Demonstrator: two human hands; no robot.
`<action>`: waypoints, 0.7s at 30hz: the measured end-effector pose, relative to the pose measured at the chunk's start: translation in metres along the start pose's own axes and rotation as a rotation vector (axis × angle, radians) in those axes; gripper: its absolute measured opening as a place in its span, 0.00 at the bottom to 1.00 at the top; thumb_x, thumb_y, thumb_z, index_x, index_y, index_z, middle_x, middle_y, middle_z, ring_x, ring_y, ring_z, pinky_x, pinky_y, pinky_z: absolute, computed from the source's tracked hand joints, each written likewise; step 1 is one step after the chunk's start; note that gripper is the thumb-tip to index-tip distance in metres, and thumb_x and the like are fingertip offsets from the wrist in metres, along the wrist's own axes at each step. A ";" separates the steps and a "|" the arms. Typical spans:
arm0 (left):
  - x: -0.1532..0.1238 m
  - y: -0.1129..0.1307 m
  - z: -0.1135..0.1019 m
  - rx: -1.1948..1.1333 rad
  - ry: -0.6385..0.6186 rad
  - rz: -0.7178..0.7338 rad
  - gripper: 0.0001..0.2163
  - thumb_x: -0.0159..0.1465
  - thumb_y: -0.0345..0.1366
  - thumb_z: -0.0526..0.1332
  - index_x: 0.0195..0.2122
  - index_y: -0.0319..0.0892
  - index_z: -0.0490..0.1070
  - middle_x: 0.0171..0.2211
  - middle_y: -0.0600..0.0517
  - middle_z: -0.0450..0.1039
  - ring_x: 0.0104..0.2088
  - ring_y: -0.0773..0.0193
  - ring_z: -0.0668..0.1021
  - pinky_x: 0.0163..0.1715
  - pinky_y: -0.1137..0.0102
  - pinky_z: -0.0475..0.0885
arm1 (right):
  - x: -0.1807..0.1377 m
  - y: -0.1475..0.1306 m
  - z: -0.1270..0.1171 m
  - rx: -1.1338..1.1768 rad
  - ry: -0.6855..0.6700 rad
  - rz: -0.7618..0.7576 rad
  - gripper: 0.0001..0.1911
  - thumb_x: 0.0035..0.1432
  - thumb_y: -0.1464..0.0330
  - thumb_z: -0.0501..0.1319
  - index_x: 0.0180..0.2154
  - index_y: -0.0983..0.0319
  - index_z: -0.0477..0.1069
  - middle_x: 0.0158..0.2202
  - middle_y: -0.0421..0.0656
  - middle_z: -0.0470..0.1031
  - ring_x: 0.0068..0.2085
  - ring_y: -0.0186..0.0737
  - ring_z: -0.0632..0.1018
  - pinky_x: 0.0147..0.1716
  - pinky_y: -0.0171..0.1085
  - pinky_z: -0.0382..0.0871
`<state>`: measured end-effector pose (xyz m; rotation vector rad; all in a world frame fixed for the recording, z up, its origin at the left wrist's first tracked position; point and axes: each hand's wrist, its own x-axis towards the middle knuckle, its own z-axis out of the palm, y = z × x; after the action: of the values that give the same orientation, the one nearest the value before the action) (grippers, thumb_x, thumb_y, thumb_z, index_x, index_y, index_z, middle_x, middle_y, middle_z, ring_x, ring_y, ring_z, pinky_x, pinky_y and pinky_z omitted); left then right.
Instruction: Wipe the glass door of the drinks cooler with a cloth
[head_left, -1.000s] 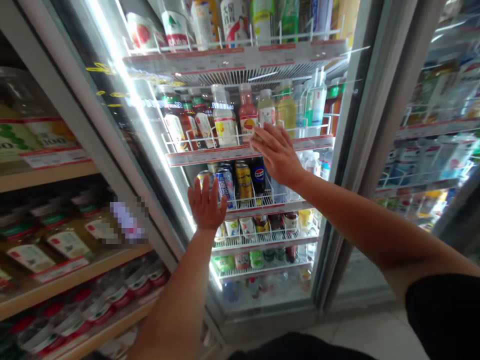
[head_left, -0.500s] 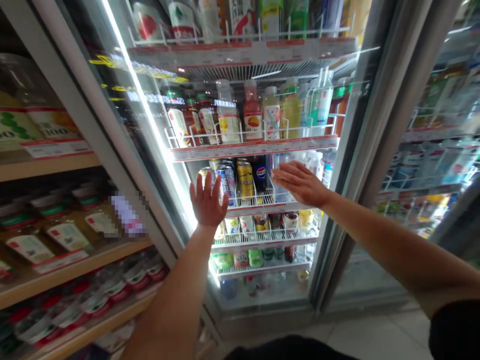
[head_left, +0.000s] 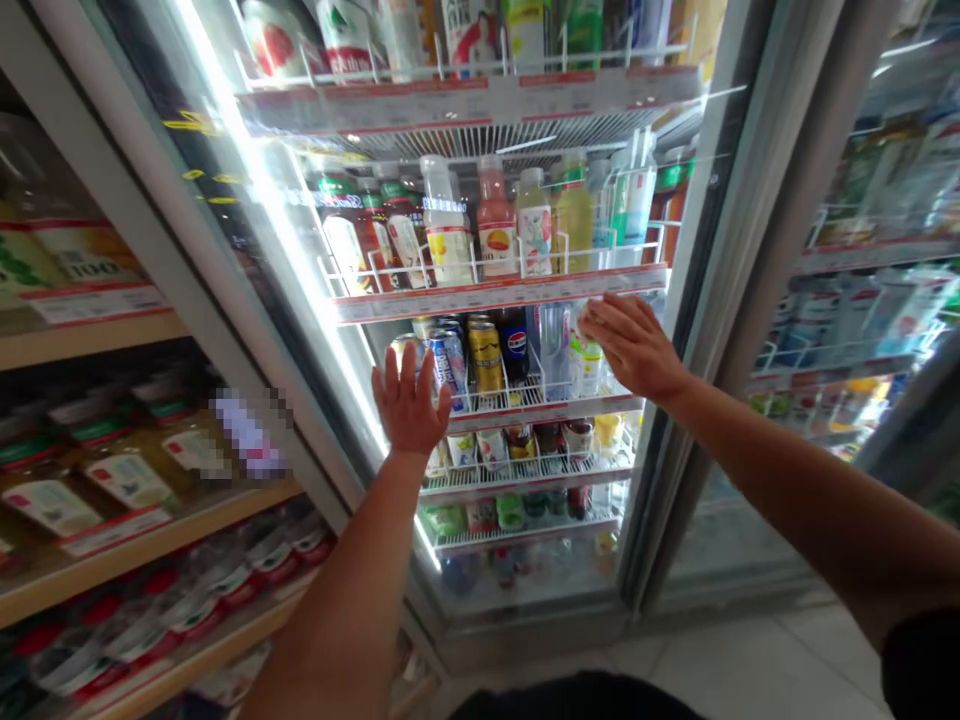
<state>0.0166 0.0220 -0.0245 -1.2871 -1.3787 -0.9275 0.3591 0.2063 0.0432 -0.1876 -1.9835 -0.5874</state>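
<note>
In front of me stands a lit drinks fridge behind a glass door [head_left: 525,600]. My left hand [head_left: 411,405] is raised with its fingers spread and nothing in it, overlapping the cans on the third shelf. Whether its palm touches the glass I cannot tell. My right hand [head_left: 634,345] is stretched out flat, fingers straight and close together, over the right side of that shelf. Between the hands show a blue-and-white can [head_left: 448,362], a gold can [head_left: 486,358] and a dark blue Pepsi bottle [head_left: 515,343].
Juice bottles [head_left: 495,225] stand behind wire rails on the shelf above. At left, wooden shelves [head_left: 172,520] hold more bottles. A metal frame [head_left: 720,300] runs along the fridge's right side, with another stocked fridge [head_left: 840,320] beyond. Below is a tiled floor [head_left: 735,650].
My right hand has moved to the right, uncovering a bottle with a green-yellow label. My left hand keeps nearly the same place, fingers spread. The view has shifted slightly.
</note>
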 end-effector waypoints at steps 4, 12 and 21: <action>0.001 0.001 0.000 0.021 0.051 0.059 0.28 0.71 0.43 0.56 0.72 0.45 0.57 0.72 0.45 0.56 0.75 0.54 0.46 0.74 0.50 0.40 | 0.006 0.005 -0.002 -0.016 0.198 0.176 0.28 0.72 0.69 0.52 0.69 0.45 0.59 0.71 0.39 0.62 0.72 0.53 0.62 0.70 0.63 0.56; -0.001 -0.001 0.001 0.009 0.021 0.009 0.28 0.70 0.44 0.57 0.70 0.46 0.60 0.71 0.45 0.57 0.75 0.51 0.48 0.74 0.49 0.39 | 0.052 0.001 -0.002 -0.010 0.097 0.070 0.28 0.73 0.69 0.49 0.69 0.44 0.57 0.70 0.37 0.63 0.73 0.49 0.60 0.72 0.58 0.54; 0.000 0.001 0.000 0.027 0.057 0.033 0.28 0.70 0.42 0.58 0.70 0.46 0.60 0.71 0.44 0.58 0.75 0.53 0.49 0.74 0.50 0.42 | 0.118 -0.053 0.025 0.115 -0.040 -0.050 0.27 0.73 0.66 0.45 0.70 0.48 0.58 0.71 0.37 0.62 0.74 0.43 0.56 0.75 0.55 0.46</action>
<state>0.0179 0.0226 -0.0242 -1.2505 -1.3181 -0.9130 0.2635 0.1579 0.1195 -0.0801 -2.0591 -0.5035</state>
